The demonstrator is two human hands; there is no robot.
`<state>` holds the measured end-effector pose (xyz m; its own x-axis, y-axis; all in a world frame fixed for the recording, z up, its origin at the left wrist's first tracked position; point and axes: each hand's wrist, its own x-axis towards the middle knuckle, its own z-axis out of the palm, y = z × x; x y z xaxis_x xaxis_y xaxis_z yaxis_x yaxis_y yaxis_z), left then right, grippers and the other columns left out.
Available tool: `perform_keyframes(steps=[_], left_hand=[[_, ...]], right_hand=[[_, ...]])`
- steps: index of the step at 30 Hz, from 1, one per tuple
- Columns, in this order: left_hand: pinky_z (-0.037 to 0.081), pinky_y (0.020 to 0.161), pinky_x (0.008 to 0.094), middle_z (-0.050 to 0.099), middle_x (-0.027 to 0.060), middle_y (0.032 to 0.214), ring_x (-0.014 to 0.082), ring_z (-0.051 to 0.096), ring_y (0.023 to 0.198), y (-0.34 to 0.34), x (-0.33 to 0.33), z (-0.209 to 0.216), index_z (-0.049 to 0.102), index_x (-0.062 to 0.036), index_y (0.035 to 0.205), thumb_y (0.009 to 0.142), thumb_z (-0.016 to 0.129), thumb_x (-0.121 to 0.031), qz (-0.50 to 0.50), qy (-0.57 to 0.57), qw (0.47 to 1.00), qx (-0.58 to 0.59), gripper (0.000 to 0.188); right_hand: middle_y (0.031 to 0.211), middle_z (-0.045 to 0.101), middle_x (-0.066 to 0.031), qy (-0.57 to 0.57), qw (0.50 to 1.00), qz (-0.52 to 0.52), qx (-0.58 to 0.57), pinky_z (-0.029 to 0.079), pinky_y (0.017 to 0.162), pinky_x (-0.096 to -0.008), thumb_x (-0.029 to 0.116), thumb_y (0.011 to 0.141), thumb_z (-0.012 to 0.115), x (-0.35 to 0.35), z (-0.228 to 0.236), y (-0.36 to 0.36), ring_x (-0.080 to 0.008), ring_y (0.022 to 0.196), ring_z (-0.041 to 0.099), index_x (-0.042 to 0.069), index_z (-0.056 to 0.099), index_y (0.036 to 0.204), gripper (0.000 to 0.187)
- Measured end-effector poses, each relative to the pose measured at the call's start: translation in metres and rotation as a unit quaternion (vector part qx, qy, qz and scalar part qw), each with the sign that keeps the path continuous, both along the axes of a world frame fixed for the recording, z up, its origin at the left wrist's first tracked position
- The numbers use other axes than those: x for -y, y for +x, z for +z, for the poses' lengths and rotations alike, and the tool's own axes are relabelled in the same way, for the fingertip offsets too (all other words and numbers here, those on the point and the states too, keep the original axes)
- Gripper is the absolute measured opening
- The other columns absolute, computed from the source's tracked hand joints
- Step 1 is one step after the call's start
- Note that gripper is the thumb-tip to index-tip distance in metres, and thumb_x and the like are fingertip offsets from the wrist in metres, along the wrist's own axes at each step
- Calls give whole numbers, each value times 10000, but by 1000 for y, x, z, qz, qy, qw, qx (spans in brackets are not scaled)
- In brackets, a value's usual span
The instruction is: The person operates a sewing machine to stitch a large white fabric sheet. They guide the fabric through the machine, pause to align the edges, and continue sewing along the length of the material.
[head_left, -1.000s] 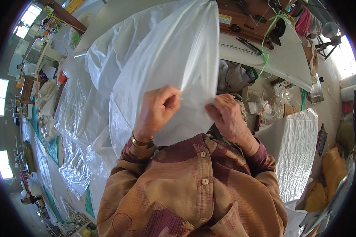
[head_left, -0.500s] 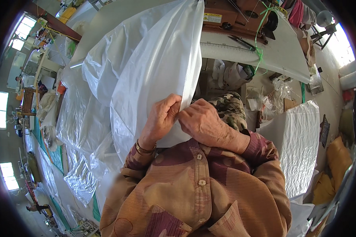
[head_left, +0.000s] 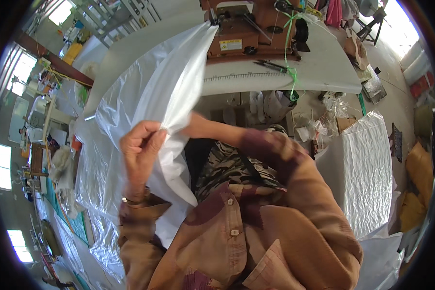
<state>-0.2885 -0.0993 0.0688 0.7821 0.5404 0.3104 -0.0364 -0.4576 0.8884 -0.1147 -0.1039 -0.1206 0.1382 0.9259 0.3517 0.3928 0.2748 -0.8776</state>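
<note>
A large white plastic sheet (head_left: 147, 94) runs from the brown sewing machine (head_left: 263, 24) down across the table edge toward my lap. My left hand (head_left: 142, 145) is closed, pinching the sheet's folded edge between thumb and fingers. Close beside it, my right hand (head_left: 193, 126) reaches across from the right to the same edge. It is blurred and its fingers are partly lost against the sheet, so their grip does not show. The sheet's upper end lies at the machine's needle area.
Black-handled snips (head_left: 270, 65) lie on the table near a printed ruler (head_left: 241, 76). Green twine (head_left: 289, 43) hangs from the machine. A stack of silvery-white sheets (head_left: 367, 169) stands on the right. More clear plastic (head_left: 99, 193) spreads to the left. Bags hang under the table.
Both hands have moved left and apart from my chest, carrying the sheet's edge with them. My right arm is stretched further across. The view has shifted, showing more of the machine.
</note>
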Motion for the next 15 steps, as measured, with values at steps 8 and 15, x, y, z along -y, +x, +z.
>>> perform_keyframes(steps=[8, 15], left_hand=[[451, 597, 441, 559, 209, 709, 396, 585, 666, 28, -3, 56, 564, -14, 879, 914, 596, -88, -233, 291, 900, -224, 87], [469, 625, 410, 604, 146, 775, 362, 604, 717, 2, 2, -106, 585, -27, 936, 907, 606, -53, -66, 300, 947, -93, 44]], right_hand=[[1032, 685, -190, 2, 959, 150, -239, 512, 864, -414, 194, 865, 638, -43, 19, -56, -319, 992, 662, 43, 671, 1107, 287], [996, 691, -186, -14, 989, -107, -97, 522, 833, -428, 196, 871, 621, 6, -64, -31, -326, 965, 666, 59, 684, 1084, 261]])
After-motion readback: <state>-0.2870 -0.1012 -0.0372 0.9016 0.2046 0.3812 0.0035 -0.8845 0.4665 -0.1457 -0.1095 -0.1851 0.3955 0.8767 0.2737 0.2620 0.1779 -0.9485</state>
